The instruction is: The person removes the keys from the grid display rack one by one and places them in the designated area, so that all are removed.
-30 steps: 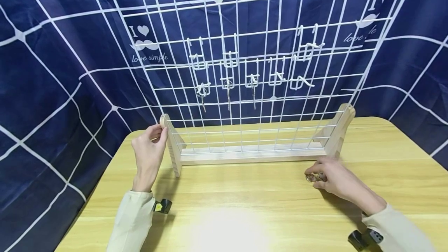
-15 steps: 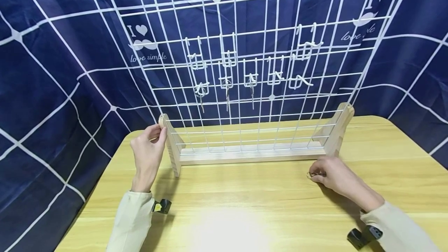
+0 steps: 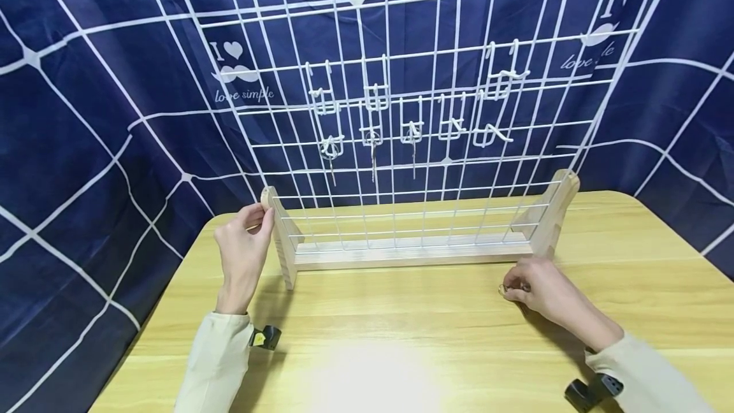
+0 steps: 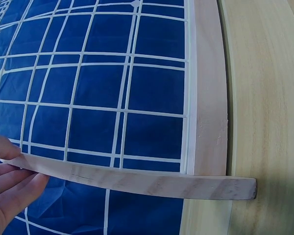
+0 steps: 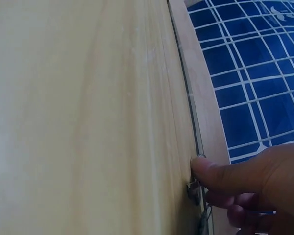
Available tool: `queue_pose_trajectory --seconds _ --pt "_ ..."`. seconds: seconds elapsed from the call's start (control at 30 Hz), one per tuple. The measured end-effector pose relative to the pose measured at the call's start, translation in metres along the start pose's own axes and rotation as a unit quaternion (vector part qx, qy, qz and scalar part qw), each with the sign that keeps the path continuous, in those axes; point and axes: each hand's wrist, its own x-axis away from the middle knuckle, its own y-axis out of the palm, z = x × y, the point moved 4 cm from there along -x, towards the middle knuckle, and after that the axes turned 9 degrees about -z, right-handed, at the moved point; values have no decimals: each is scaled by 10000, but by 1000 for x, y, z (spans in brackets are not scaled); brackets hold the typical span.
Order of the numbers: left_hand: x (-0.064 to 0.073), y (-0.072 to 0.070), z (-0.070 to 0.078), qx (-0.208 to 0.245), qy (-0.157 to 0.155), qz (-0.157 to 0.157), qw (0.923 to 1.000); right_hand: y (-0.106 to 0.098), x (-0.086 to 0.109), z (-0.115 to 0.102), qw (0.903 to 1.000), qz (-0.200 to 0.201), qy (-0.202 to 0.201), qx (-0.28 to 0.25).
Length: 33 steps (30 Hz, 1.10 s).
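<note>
My left hand [image 3: 242,247] pinches the top of the left wooden side piece [image 4: 137,180] of a grid rack, thumb on one face and fingers on the other. Low over the table, in front of the rack's right foot, my right hand [image 3: 553,295] holds small metal keys [image 5: 193,192] between thumb and fingers. A bit of their ring [image 3: 503,290] pokes out past the fingertips; most of them is hidden by the hand. Three keys hang by rings from white hooks on the white wire grid [image 3: 424,177], one being the middle key [image 3: 374,161].
Other white hooks, such as the upper right hook [image 3: 501,81], carry nothing. The rack's wooden base bar [image 3: 413,257] runs across the yellow wood-grain table [image 3: 378,317]. A dark blue curtain [image 3: 86,145] with white lines surrounds the back and sides.
The right hand's fingers have shifted on the keys, so less of the metal shows than a second ago. My left hand has kept its place on the rack's side piece.
</note>
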Motion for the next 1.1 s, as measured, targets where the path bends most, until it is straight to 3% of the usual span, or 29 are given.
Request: queue_pose_trajectory --seconds 0.37,0.67,0.87,0.97,1.1 --pt "1 1 0 18 1 -24 10000 0 6 1 9999 47 138 -14" --pt "1 1 0 140 6 -13 9999 -16 14 1 9974 -216 681 -24" --pt "0 1 0 100 16 4 9999 -18 28 12 9872 -835 1354 -122" --pt "1 1 0 92 11 1 10000 -15 31 17 9863 -906 1352 -263" --pt "1 1 -1 82 -13 -17 10000 -13 31 19 9898 -705 1203 -288"
